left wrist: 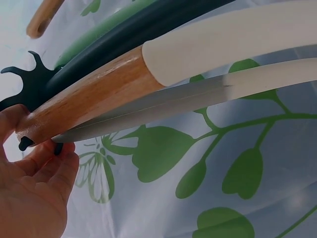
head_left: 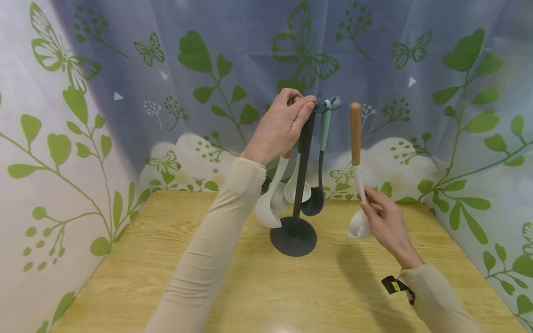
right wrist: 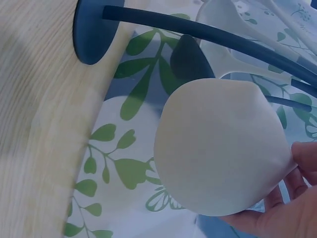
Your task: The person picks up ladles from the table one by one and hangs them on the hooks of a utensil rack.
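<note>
A dark utensil stand (head_left: 294, 238) with a round base and hooked top stands on the table, with several ladles and spoons hanging from it. My left hand (head_left: 283, 124) grips the stand's top, its fingertips against the end of a hanging wooden-handled white ladle (left wrist: 99, 91). Beside that one hangs a grey-and-white utensil (left wrist: 163, 106). On the stand's right side hangs a dark ladle with a mint handle (head_left: 325, 132). To the right of the stand, my right hand (head_left: 388, 225) pinches a second white ladle (head_left: 355, 136) low on its neck; its wooden handle points up, its bowl just above the table.
The wooden table (head_left: 175, 277) is enclosed by a leaf-and-butterfly patterned curtain (head_left: 241, 55) behind and at both sides. A black strap (head_left: 393, 286) with a yellow mark is on the right wrist.
</note>
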`<state>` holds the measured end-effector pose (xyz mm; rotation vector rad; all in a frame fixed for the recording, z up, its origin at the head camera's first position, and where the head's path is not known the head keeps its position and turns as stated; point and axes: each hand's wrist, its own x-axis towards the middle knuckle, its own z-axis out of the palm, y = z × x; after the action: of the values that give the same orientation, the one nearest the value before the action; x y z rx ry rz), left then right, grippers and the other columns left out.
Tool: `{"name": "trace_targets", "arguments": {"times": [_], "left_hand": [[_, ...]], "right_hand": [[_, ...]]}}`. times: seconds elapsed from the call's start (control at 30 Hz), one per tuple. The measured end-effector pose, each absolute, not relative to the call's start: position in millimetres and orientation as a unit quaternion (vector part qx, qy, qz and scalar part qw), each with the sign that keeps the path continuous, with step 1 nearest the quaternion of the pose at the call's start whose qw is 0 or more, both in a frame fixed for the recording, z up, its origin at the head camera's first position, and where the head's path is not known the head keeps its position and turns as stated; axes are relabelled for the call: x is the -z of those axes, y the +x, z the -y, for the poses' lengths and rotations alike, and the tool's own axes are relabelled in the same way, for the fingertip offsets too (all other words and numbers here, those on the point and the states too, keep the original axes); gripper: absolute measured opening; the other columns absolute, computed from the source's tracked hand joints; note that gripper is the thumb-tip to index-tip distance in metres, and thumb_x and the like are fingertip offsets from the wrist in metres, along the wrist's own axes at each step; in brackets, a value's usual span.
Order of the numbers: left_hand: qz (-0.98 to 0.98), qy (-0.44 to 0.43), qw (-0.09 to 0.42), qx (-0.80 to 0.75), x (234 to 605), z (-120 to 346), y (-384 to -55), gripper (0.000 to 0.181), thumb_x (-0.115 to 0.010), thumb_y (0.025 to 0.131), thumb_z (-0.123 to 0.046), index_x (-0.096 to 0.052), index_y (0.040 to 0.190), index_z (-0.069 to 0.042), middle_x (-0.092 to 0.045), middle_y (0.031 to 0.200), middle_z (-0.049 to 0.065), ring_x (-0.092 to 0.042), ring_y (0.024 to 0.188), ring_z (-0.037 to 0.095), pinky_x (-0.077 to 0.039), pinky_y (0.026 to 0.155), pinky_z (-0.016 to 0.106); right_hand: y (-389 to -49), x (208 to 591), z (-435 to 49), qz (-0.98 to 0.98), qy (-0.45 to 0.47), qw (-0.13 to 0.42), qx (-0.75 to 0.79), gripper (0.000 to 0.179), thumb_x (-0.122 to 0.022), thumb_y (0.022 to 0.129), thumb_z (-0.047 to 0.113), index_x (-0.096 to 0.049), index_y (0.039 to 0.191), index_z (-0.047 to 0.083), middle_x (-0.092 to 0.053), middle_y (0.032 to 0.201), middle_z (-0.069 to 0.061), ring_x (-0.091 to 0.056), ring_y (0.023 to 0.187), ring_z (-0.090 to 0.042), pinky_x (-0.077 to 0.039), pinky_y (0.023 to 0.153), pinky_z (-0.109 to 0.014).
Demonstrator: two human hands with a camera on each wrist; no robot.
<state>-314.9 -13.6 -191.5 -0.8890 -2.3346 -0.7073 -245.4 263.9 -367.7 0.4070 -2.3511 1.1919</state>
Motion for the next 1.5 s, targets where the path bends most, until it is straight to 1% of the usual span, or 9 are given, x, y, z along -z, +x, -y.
{"name": "trace_targets", "arguments": {"times": [0.13, 0.17, 0.4, 0.73, 1.03, 1.23, 1.3, 1.43, 1.5], "left_hand": [[0.862, -0.333, 0.277, 0.263, 190, 14, -314, 0.046, -0.026, 0.107, -0.04, -0.051, 0.143, -0.024, -0.042, 0.135, 0.006, -0.045, 0.115, 0.018, -0.043, 0.093, 0.031], [0.862, -0.332, 0.277, 0.263, 190, 14, -314, 0.046, -0.026, 0.107, -0.04, -0.051, 0.143, -0.024, -0.042, 0.135, 0.006, -0.045, 0.115, 0.018, -0.043, 0.092, 0.031], [0.865, -0.328, 0.279, 0.258, 190, 15, -314, 0.047, -0.025, 0.107, -0.04, -0.05, 0.144, -0.024, -0.042, 0.136, 0.006, -0.045, 0.117, 0.017, -0.043, 0.094, 0.031], [0.871, -0.322, 0.262, 0.262, 191, 13, -314, 0.048, -0.024, 0.107, -0.042, -0.048, 0.145, -0.024, -0.041, 0.139, 0.007, -0.045, 0.116, 0.019, -0.043, 0.093, 0.032], [0.868, -0.324, 0.267, 0.265, 191, 13, -314, 0.048, -0.024, 0.107, -0.04, -0.049, 0.145, -0.024, -0.041, 0.139, 0.007, -0.046, 0.116, 0.018, -0.044, 0.093, 0.032], [0.869, -0.321, 0.264, 0.268, 190, 13, -314, 0.049, -0.023, 0.108, -0.04, -0.048, 0.146, -0.023, -0.041, 0.14, 0.006, -0.048, 0.115, 0.018, -0.044, 0.093, 0.032], [0.871, -0.317, 0.259, 0.273, 190, 13, -314, 0.049, -0.023, 0.108, -0.04, -0.047, 0.147, -0.023, -0.04, 0.141, 0.005, -0.049, 0.114, 0.017, -0.044, 0.093, 0.032], [0.874, -0.311, 0.245, 0.282, 191, 12, -314, 0.05, -0.022, 0.108, -0.041, -0.046, 0.147, -0.024, -0.039, 0.143, 0.004, -0.05, 0.113, 0.016, -0.044, 0.094, 0.032], [0.874, -0.311, 0.244, 0.282, 191, 11, -314, 0.05, -0.022, 0.107, -0.041, -0.046, 0.147, -0.024, -0.039, 0.144, 0.004, -0.05, 0.114, 0.016, -0.044, 0.095, 0.032]], "right_hand": [[-246, 363, -262, 0.851, 0.159, 0.23, -0.444, 0.043, -0.053, 0.101, 0.01, -0.049, 0.143, 0.004, -0.06, 0.122, -0.02, -0.065, 0.112, -0.033, -0.046, 0.085, -0.008], [-246, 362, -261, 0.852, 0.16, 0.228, -0.443, 0.043, -0.053, 0.101, 0.01, -0.049, 0.144, 0.005, -0.059, 0.122, -0.02, -0.061, 0.114, -0.041, -0.046, 0.085, -0.009], [-246, 356, -253, 0.848, 0.169, 0.232, -0.446, 0.043, -0.052, 0.101, 0.01, -0.048, 0.144, 0.004, -0.059, 0.119, -0.02, -0.061, 0.112, -0.04, -0.044, 0.083, -0.003], [-248, 355, -247, 0.854, 0.165, 0.228, -0.437, 0.042, -0.053, 0.101, 0.008, -0.049, 0.143, 0.002, -0.061, 0.119, -0.021, -0.063, 0.112, -0.041, -0.044, 0.083, -0.004], [-252, 355, -242, 0.865, 0.153, 0.223, -0.422, 0.042, -0.054, 0.101, 0.011, -0.051, 0.142, 0.005, -0.061, 0.116, -0.019, -0.065, 0.109, -0.039, -0.053, 0.084, -0.024], [-254, 356, -239, 0.865, 0.153, 0.209, -0.43, 0.043, -0.054, 0.101, 0.011, -0.05, 0.143, 0.004, -0.061, 0.121, -0.019, -0.065, 0.11, -0.037, -0.055, 0.085, -0.024], [-255, 357, -239, 0.863, 0.156, 0.205, -0.434, 0.043, -0.055, 0.101, 0.011, -0.05, 0.142, 0.003, -0.061, 0.122, -0.019, -0.065, 0.109, -0.037, -0.056, 0.085, -0.029], [-255, 359, -237, 0.861, 0.153, 0.2, -0.442, 0.042, -0.056, 0.1, 0.011, -0.051, 0.141, 0.003, -0.059, 0.124, -0.02, -0.065, 0.109, -0.038, -0.056, 0.086, -0.045], [-255, 360, -234, 0.859, 0.147, 0.195, -0.45, 0.042, -0.057, 0.099, 0.011, -0.053, 0.141, 0.003, -0.059, 0.126, -0.02, -0.065, 0.109, -0.038, -0.054, 0.088, -0.049]]}}
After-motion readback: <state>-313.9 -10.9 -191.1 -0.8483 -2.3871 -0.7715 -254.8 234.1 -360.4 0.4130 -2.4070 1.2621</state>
